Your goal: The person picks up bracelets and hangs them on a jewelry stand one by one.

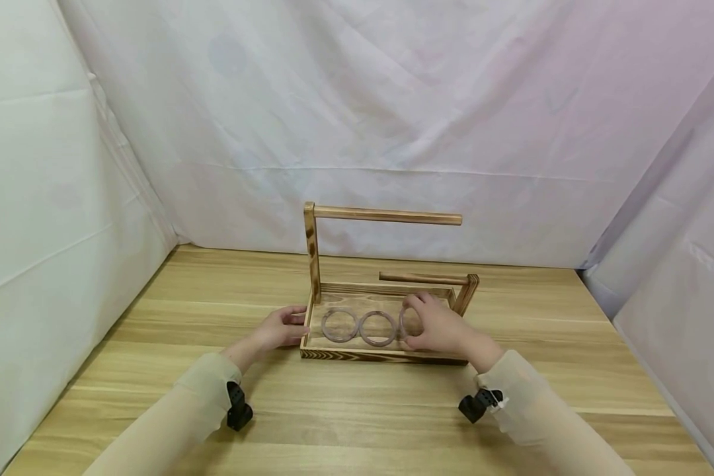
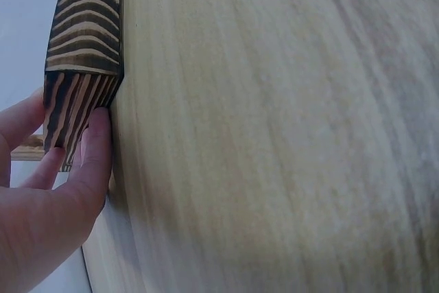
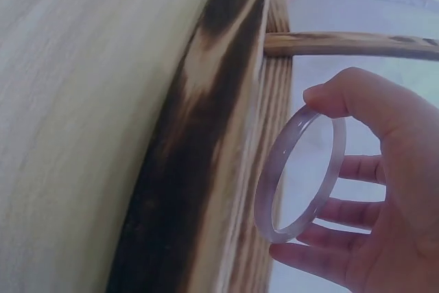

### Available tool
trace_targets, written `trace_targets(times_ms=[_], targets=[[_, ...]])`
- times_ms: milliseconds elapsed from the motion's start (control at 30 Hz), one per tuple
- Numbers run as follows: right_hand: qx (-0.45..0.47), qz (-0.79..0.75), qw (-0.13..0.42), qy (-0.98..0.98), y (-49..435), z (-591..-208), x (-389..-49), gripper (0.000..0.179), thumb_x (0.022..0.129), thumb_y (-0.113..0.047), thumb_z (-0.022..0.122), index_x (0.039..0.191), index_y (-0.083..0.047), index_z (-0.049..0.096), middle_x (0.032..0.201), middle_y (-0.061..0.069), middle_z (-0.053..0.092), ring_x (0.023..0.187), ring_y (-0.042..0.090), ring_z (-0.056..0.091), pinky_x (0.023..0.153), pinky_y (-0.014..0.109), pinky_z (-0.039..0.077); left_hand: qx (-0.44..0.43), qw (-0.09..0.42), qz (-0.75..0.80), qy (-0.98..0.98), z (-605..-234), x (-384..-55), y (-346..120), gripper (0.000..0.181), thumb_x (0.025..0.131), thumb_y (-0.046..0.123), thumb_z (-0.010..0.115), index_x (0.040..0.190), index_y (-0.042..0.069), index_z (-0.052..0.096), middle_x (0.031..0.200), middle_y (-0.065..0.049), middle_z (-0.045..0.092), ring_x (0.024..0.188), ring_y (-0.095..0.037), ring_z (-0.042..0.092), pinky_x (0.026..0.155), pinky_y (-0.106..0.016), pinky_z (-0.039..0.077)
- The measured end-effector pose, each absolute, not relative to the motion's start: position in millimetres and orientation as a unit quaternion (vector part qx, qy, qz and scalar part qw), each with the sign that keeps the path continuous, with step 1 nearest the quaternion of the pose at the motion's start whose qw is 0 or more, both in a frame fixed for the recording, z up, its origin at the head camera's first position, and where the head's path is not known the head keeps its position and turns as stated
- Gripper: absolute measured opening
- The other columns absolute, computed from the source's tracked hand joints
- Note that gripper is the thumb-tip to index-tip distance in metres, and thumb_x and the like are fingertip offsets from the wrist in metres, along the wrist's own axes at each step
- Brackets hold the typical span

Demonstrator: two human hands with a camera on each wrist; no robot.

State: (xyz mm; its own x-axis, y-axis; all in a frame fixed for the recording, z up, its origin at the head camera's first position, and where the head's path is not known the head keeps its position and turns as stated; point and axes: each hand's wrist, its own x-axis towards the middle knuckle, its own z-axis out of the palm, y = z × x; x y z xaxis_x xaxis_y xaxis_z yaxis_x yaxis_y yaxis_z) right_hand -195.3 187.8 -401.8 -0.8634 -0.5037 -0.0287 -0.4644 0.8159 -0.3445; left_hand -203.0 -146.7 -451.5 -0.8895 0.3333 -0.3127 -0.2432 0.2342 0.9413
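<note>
A wooden tray stand (image 1: 357,356) with dark burnt grain lies ahead of me. Two pale purplish bangles (image 1: 340,325) rest side by side on its floor. A third, translucent bangle (image 3: 271,193) stands tilted in my right hand (image 1: 443,326), pinched between the thumb at one side of the ring and the fingertips at the other, over the tray's right part. My left hand (image 1: 279,328) holds the tray's left end, thumb and fingers spread across the end wall (image 2: 81,101); part of the fingers is hidden behind the wood.
A tall post (image 1: 312,251) at the tray's left carries a long horizontal bar (image 1: 387,215). A shorter post (image 1: 467,295) on the right bears a lower bar (image 1: 422,277) pointing left. White cloth (image 1: 387,119) hangs behind the wooden table (image 1: 357,423) and along both sides.
</note>
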Motion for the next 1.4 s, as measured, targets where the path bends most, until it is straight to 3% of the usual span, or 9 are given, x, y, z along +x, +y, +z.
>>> trace_targets(times_ms=[500, 700, 767, 967, 1400], targets=[[-0.290, -0.197, 0.047, 0.935, 189, -376, -184, 0.048, 0.078, -0.029, 0.071, 0.118, -0.012, 0.051, 0.118, 0.010, 0.051, 0.104, 0.026, 0.054, 0.081, 0.041, 0.051, 0.025, 0.234, 0.623, 0.746, -453, -204, -147, 0.060, 0.092, 0.002, 0.055, 0.144, -0.008, 0.025, 0.137, -0.034, 0.039, 0.114, -0.035, 0.056, 0.092, -0.039, 0.053], [-0.282, -0.237, 0.068, 0.927, 190, -365, -181, 0.051, 0.079, -0.027, 0.071, 0.122, -0.012, 0.048, 0.114, 0.009, 0.049, 0.082, 0.019, 0.050, 0.064, 0.028, 0.044, 0.026, 0.234, 0.623, 0.746, -452, -204, -147, 0.060, 0.092, 0.002, 0.054, 0.144, -0.008, 0.025, 0.137, -0.034, 0.039, 0.115, -0.035, 0.056, 0.092, -0.039, 0.053], [-0.282, -0.255, 0.076, 0.922, 190, -362, -179, 0.051, 0.079, -0.026, 0.071, 0.123, -0.012, 0.047, 0.114, 0.009, 0.048, 0.085, 0.020, 0.050, 0.065, 0.027, 0.045, 0.028, 0.235, 0.625, 0.744, -452, -204, -147, 0.060, 0.092, 0.001, 0.054, 0.144, -0.008, 0.025, 0.137, -0.035, 0.039, 0.115, -0.035, 0.056, 0.092, -0.039, 0.053], [-0.299, -0.308, 0.086, 0.899, 188, -348, -174, 0.053, 0.081, -0.018, 0.070, 0.126, -0.010, 0.045, 0.119, 0.007, 0.047, 0.108, 0.023, 0.051, 0.083, 0.036, 0.055, 0.027, 0.233, 0.624, 0.745, -452, -204, -147, 0.060, 0.092, 0.000, 0.054, 0.143, -0.008, 0.025, 0.136, -0.035, 0.040, 0.114, -0.036, 0.056, 0.092, -0.040, 0.053], [-0.303, -0.349, 0.038, 0.886, 197, -330, -177, 0.057, 0.077, -0.012, 0.072, 0.125, -0.001, 0.045, 0.111, 0.008, 0.053, 0.103, 0.024, 0.054, 0.084, 0.033, 0.055, 0.027, 0.232, 0.624, 0.746, -452, -204, -146, 0.059, 0.092, -0.001, 0.054, 0.143, -0.008, 0.026, 0.135, -0.035, 0.041, 0.112, -0.034, 0.058, 0.093, -0.040, 0.053]])
